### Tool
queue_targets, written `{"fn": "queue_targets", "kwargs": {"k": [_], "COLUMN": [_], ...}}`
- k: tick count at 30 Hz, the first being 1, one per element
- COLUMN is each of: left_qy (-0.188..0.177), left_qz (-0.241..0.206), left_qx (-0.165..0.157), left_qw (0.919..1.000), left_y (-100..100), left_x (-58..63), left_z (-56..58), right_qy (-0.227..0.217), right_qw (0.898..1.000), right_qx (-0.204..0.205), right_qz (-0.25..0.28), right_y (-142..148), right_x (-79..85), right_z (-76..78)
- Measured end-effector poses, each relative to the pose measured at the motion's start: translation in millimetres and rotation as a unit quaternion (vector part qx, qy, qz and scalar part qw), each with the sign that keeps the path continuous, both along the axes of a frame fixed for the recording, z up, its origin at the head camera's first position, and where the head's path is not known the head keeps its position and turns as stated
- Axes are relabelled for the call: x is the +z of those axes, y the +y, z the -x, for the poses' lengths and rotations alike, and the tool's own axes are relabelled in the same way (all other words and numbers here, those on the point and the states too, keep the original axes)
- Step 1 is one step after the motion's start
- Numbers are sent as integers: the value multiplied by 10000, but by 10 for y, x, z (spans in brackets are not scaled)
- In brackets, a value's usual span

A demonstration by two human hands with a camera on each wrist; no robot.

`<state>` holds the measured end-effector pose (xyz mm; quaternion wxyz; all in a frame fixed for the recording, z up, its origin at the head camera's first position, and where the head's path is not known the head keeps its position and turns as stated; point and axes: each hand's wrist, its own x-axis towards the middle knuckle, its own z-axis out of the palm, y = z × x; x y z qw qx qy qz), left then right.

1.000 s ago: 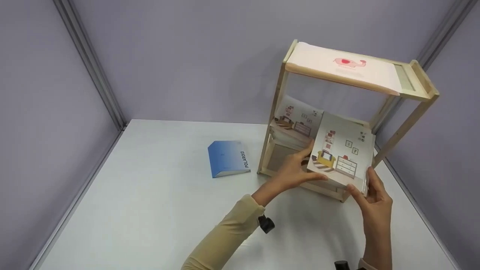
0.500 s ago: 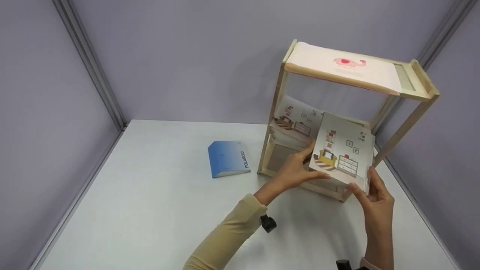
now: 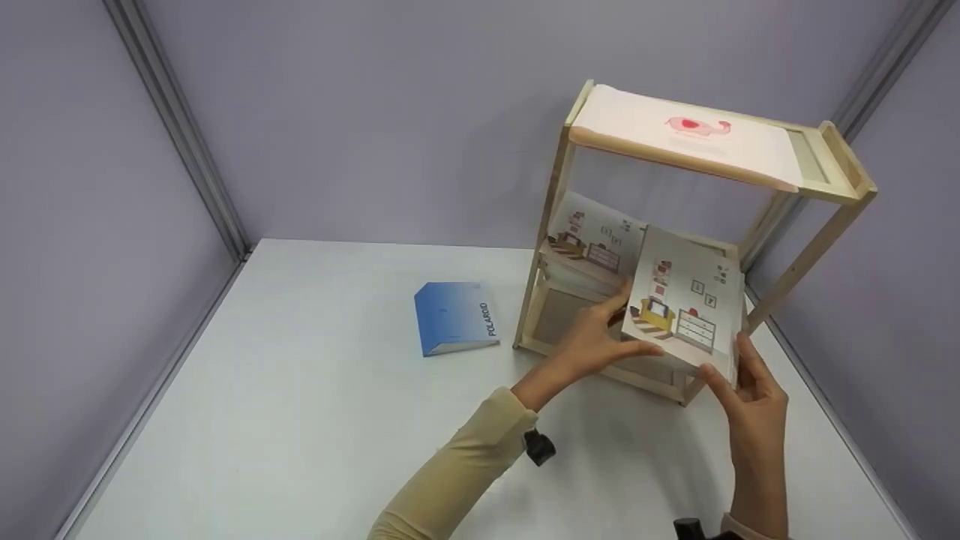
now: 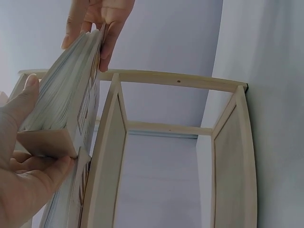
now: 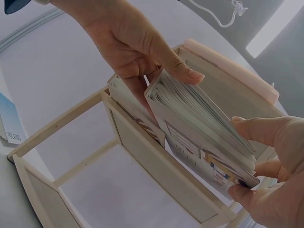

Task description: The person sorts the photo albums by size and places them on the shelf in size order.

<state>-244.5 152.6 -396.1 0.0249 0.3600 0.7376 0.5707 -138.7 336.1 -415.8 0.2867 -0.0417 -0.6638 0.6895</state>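
Left hand (image 3: pixel 592 337) and right hand (image 3: pixel 756 405) gripped opposite ends of the thick white book with a printed room scene (image 3: pixel 679 296), tilted between them at the pale wooden rack (image 3: pixel 812 257)

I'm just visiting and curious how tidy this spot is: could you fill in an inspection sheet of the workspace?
Surface: white table, with a wooden rack standing on it.
Job's things: picture-covered book held at the rack; similar second book in the rack, to its left. Whether the held one rests on the shelf is unclear.
Clutter: blue POLAROID-marked item on the table, left of the rack.
Hands: left hand grips the book's near left corner; right hand its near right corner.
Cables: white cord overhead, right wrist view.
Surroundings: pale walls; strip light above.
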Motion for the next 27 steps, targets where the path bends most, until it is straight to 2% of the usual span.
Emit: {"fn": "queue_targets", "kwargs": {"k": [8, 16, 27], "left_qy": [126, 63, 200], "left_qz": [122, -153, -164], "left_qx": [287, 325, 694], "left_qw": [9994, 9993, 9973], "left_y": [33, 62, 82], "left_x": [45, 29, 32], "left_z": [-25, -23, -21], "right_qy": [-41, -107, 111], "right_qw": [9999, 9999, 9996], "right_qx": [-107, -108, 2], "right_qz": [-9, 41, 255], "right_y": [29, 48, 57], "right_x": [12, 35, 51], "right_z": [11, 24, 50]}}
